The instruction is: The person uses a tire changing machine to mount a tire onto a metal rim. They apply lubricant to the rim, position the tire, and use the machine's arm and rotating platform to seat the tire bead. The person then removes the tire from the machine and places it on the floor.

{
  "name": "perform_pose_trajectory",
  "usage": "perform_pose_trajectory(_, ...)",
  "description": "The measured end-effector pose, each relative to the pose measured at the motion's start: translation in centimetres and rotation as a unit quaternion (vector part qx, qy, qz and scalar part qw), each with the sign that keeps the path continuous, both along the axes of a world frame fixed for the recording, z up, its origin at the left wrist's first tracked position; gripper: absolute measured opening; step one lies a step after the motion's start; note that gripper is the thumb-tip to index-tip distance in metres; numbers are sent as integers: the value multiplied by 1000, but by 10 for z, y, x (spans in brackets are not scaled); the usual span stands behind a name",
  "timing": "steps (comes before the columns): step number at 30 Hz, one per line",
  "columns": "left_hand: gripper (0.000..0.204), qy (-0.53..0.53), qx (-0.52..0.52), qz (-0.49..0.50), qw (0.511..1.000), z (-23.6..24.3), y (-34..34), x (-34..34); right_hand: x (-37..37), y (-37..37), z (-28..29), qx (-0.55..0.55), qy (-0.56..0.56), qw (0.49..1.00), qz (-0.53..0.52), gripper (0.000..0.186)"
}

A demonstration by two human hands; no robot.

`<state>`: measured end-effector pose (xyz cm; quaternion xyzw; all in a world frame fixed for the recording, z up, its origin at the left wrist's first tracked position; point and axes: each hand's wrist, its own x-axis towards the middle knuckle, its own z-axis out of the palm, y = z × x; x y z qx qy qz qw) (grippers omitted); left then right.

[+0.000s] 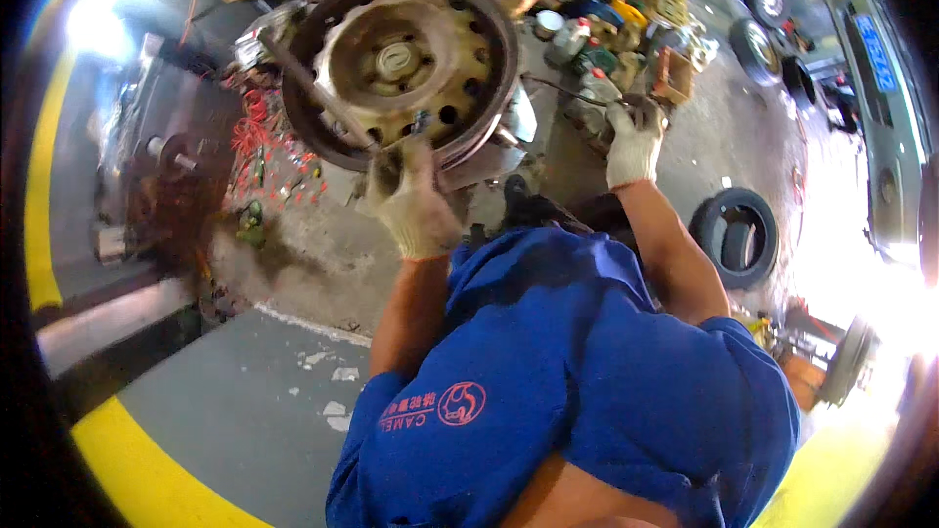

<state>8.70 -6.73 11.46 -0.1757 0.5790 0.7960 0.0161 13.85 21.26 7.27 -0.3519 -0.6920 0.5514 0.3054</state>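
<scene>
A steel wheel (398,61) with a rusty, dusty center and holes round it is raised in the upper middle. A long metal bar (323,93) lies diagonally across its left side. My left hand (409,196), in a cream work glove, is closed on the bar's lower end at the wheel's near rim. A small dark piece (421,122) shows just above its fingers. My right hand (634,142), also gloved, is closed on a thin dark hose (550,84) to the right of the wheel; the end inside the fingers is partly hidden.
Bottles and cans (572,39) crowd the floor behind my right hand. A loose tire (734,240) lies to the right, more wheels (769,0) farther back. A vehicle bumper (880,137) borders the right. Red scattered bits (264,137) lie left, beside dark machinery (156,156).
</scene>
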Motion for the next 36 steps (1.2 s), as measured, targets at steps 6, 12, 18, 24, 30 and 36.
perform_pose_trajectory(6, 37, -36, 48, 52, 997, -23, -10, -13, 31, 77, -54, -254, 19, 956, -149, 23)
perform_pose_trajectory(12, 11, 15, 20, -12, 1000, -71, -40, -49, -36, 129, -84, -195, -40, 969, -149, 31)
perform_pose_trajectory(18, 16, -96, 96, 66, 989, -50, -17, -66, -135, 190, -211, -84, -19, 982, -165, 26)
perform_pose_trajectory(24, 20, -98, 71, 117, 986, -80, -33, -60, -264, 179, -263, -354, -27, 927, -118, 22)
perform_pose_trajectory(30, 19, -157, -1, 155, 975, -69, -19, -69, -390, 142, -425, -284, -146, 942, 102, 27)
perform_pose_trajectory(36, 14, -129, -9, 154, 980, -73, -14, -63, -451, 102, -440, -120, -243, 885, 378, 38)
